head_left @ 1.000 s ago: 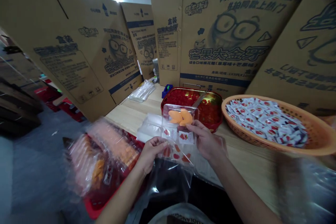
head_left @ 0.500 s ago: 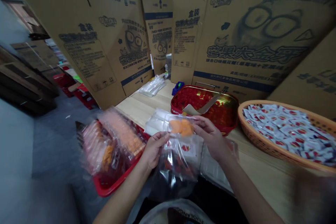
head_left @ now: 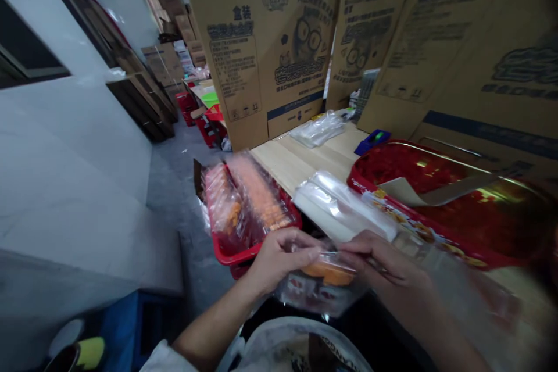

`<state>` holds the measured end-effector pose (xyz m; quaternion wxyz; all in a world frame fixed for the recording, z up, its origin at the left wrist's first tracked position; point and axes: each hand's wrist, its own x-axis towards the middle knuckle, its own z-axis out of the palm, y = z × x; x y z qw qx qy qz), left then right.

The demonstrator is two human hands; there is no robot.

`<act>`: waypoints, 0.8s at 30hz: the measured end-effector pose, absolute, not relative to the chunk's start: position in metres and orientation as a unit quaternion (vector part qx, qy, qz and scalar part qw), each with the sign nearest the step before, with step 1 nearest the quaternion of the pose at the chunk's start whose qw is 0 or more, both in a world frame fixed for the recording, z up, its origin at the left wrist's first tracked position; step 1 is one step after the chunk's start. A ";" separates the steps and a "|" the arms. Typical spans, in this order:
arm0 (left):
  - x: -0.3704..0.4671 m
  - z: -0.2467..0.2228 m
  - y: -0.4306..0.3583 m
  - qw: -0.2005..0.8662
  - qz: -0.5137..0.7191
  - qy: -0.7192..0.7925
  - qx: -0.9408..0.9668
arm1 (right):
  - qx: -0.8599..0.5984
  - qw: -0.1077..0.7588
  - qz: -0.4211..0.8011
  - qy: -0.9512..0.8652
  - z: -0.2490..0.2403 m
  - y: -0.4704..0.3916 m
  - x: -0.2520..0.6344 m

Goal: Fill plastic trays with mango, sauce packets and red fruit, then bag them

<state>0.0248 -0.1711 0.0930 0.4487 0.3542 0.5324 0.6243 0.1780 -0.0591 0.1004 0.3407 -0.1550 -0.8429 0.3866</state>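
Observation:
Between my two hands, near the table's front edge, is a clear plastic bag [head_left: 311, 296] with orange pieces and small white-and-red packets inside. My left hand [head_left: 285, 256] pinches the bag's upper edge from the left. On the right, my right hand [head_left: 383, 258] is closed on the same edge, its fingertips close to the left hand's. A stack of flat clear bags [head_left: 329, 195] lies on the table just beyond my hands. Left of my left hand stands a red basket [head_left: 233, 257] holding clear packs of orange pieces [head_left: 257, 192].
A red tin [head_left: 366, 180] of red contents with a scoop [head_left: 453, 190] stands at the right. Tall cardboard sheets [head_left: 279, 40] wall the table's back. Farther back lie a blue tape dispenser [head_left: 372, 142] and more clear bags [head_left: 318, 129]. A white wall [head_left: 87, 186] rises at far left.
The view has swung left. Both hands have drawn together at the bag's upper edge and lowered it; the orange pieces now sit below my fingers.

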 end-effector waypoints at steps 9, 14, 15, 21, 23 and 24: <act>-0.068 0.098 -0.248 0.063 0.804 0.587 0.073 | -0.254 0.441 0.344 -0.789 0.113 -0.067 0.184; -0.097 0.057 -0.227 -0.108 0.781 0.615 0.015 | -0.280 0.459 0.371 -0.757 0.099 -0.062 0.192; -0.098 0.047 -0.220 -0.128 0.768 0.627 0.007 | -0.283 0.457 0.372 -0.757 0.096 -0.062 0.193; -0.100 0.020 -0.183 -0.208 0.714 0.668 0.038 | -0.287 0.476 0.345 -0.757 0.092 -0.065 0.202; -0.105 0.019 -0.173 -0.215 0.699 0.680 0.058 | -0.294 0.475 0.332 -0.760 0.091 -0.063 0.206; -0.108 0.018 -0.169 -0.219 0.691 0.686 0.065 | -0.299 0.472 0.326 -0.763 0.090 -0.062 0.208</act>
